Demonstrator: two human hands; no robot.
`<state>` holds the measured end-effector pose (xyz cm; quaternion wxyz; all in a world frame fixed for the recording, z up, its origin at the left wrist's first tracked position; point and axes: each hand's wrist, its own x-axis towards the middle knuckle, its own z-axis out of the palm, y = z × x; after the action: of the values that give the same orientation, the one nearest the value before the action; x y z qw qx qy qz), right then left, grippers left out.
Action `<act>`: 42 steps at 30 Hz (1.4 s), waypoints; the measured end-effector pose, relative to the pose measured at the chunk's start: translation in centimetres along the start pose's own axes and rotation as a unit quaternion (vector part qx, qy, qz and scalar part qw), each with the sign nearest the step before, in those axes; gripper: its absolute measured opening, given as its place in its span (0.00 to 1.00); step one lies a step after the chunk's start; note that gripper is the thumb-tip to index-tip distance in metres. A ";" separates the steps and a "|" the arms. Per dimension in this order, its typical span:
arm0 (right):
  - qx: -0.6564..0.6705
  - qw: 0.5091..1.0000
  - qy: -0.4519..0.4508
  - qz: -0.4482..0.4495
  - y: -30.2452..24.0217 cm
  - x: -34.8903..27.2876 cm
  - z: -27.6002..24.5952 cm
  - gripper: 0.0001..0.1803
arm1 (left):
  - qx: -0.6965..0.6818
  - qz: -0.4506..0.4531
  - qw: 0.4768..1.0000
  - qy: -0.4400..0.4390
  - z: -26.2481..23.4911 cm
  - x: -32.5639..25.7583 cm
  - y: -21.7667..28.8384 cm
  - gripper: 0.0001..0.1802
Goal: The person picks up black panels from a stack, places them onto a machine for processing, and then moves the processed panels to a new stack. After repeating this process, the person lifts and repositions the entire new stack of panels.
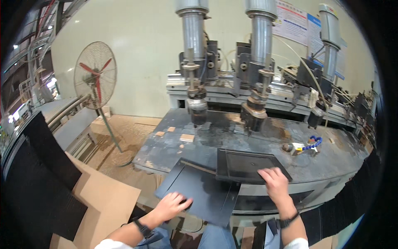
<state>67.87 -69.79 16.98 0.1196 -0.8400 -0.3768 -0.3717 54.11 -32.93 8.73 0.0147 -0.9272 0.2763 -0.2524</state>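
Observation:
A dark grey flat panel (205, 193) juts over the near edge of the worktable, tilted toward me. My left hand (172, 206) is at its near left edge, fingers curled over that edge; their undersides are hidden. Right beside it lies a black rectangular board with a raised rim (248, 164), its near left corner meeting the panel's far right corner. My right hand (274, 180) grips the rim at the board's near right side, fingertips pressed together. It is slightly blurred.
Above the worktable (166, 145) hang several machine spindles, among them a left one (197, 108) and a middle one (254, 112). A blue segmented hose (313, 143) stands at the right. Wood offcuts (187, 137), a fan (96, 74) and stacked black sheets (41, 174) are leftward.

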 end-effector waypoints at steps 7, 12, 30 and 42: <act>0.107 0.985 -0.138 -0.019 1.0 5.2 14.4 0.25 | 0.217 -0.040 0.974 -0.045 -21.3 -12.1 2.9 0.14; 0.160 0.982 -0.100 0.006 2.0 5.5 18.7 0.24 | 0.458 -0.154 0.874 -0.044 -33.1 -16.4 3.4 0.11; -0.010 0.984 -0.100 0.145 1.5 6.6 23.1 0.16 | 0.595 -0.415 0.678 -0.118 -51.1 -27.3 -10.2 0.17; 0.446 0.877 -0.118 -0.135 -22.2 23.6 -6.0 0.28 | 0.552 -0.358 0.729 0.190 -51.2 -31.2 -5.2 0.22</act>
<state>58.99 -44.59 36.23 0.3850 -0.6763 -0.6235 -0.0751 9.93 -6.56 39.92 0.3796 -0.7186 -0.2673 -0.5177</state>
